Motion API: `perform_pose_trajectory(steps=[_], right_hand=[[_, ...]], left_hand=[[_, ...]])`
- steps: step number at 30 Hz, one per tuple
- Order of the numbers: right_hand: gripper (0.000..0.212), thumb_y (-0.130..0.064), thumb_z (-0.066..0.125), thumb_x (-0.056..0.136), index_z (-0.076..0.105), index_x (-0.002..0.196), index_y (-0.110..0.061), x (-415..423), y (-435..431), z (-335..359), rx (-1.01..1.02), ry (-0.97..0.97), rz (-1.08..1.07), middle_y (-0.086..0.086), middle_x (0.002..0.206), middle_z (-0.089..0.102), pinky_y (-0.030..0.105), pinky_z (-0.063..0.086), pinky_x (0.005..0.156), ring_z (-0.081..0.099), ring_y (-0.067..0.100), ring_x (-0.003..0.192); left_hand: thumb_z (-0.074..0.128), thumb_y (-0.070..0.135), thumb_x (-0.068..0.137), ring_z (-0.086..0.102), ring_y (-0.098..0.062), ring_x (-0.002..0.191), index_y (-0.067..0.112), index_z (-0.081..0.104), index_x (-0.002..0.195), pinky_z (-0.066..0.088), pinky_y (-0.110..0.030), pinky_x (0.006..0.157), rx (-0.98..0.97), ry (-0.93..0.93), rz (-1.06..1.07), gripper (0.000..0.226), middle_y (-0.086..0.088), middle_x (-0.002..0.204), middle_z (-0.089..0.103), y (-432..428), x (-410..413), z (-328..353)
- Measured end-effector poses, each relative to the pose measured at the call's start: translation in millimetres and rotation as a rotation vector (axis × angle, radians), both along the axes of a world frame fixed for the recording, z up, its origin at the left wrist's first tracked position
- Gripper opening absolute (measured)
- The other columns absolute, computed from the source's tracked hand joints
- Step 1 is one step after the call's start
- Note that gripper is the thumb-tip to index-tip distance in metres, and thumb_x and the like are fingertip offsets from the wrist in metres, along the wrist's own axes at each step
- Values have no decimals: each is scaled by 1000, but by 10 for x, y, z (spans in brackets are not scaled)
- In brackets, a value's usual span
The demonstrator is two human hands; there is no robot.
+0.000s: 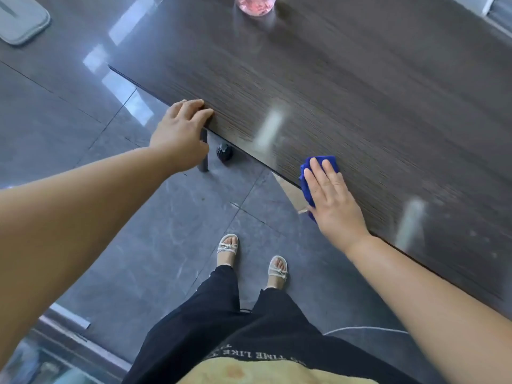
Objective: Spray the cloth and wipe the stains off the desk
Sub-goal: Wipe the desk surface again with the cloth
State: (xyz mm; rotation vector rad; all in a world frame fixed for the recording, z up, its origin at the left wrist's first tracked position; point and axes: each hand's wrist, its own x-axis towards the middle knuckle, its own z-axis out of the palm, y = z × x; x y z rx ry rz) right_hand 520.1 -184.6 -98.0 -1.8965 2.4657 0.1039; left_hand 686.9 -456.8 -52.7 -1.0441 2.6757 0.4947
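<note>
Two hands are at work here. Your right hand [331,200] lies flat, fingers straight and together, pressing the blue cloth [311,173] onto the dark wood-grain surface [360,101] right at its near edge; it pins the cloth under the palm instead of clutching it, and part of the cloth sticks out past the fingertips and over the edge. Your left hand [181,131] is farther left, fingers loosely spread and curled over the same near edge of the surface, holding nothing else. At the far side of the surface stands a clear bottle with pink contents [255,4], well apart from the cloth. Below, your sandalled feet stand on grey floor tiles [83,128].
</note>
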Motion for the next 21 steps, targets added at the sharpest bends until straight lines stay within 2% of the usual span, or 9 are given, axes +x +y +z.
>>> perform_pose_trajectory(steps=[3, 6, 7, 10, 12, 15, 18, 21], right_hand=[[93, -18, 80, 68, 25, 141, 1, 132, -337, -53, 42, -3, -97, 24, 146, 36, 54, 33, 105, 33, 42, 135], [87, -27, 78, 71, 35, 141, 0, 339, -944, -71, 47, 20, -88, 22, 146, 38, 52, 36, 104, 38, 40, 134], [84, -29, 75, 76, 33, 143, -1, 426, -1166, -59, 34, 20, -88, 20, 149, 34, 50, 32, 107, 33, 38, 136], [71, -27, 47, 97, 6, 151, -6, 673, -1705, -41, 32, -52, -112, 11, 159, 3, 42, 8, 117, 4, 30, 146], [68, -26, 40, 100, -1, 151, -8, 699, -1802, -42, 43, -59, -107, 8, 159, -4, 40, 3, 117, -4, 27, 146], [77, -26, 57, 91, 12, 151, -7, 493, -1348, -34, 48, -27, -8, 12, 158, 13, 42, 18, 116, 12, 30, 145], [87, -16, 75, 75, 23, 144, -2, 244, -674, -29, -12, -27, 20, 19, 149, 34, 49, 35, 108, 32, 36, 137], [92, -15, 80, 68, 24, 141, 0, 209, -531, -29, 17, -38, -57, 23, 145, 39, 53, 37, 104, 37, 40, 133]], left_hand=[[50, 17, 87, 12, -27, 139, 24, 24, 147, 18, -37, 114, 0, -51, -80, 66, 0, 155, 16, -113, 23, 8], [48, 16, 87, 17, -29, 135, 26, 25, 146, 25, -39, 110, 2, -71, -115, 65, 0, 153, 18, -192, 12, 26], [48, 16, 87, 19, -29, 133, 26, 25, 146, 27, -40, 109, -1, -76, -117, 65, 0, 152, 19, -204, 12, 21], [52, 19, 85, 20, -31, 132, 23, 25, 146, 29, -39, 109, -10, -84, -121, 67, -1, 151, 20, -184, 5, -10], [52, 20, 85, 18, -31, 134, 21, 22, 147, 25, -37, 111, -21, -93, -132, 70, -2, 153, 18, -164, 14, -28], [53, 21, 84, 13, -31, 137, 21, 18, 148, 19, -41, 114, -29, -111, -144, 73, -3, 155, 13, -141, 34, -33], [52, 22, 85, 6, -31, 140, 21, 12, 149, 13, -49, 114, -51, -156, -153, 75, -4, 156, 6, -103, 29, -42], [50, 23, 86, 0, -33, 142, 19, 6, 149, 8, -51, 115, -32, -182, -132, 77, -5, 157, 0, -40, -4, -58]])
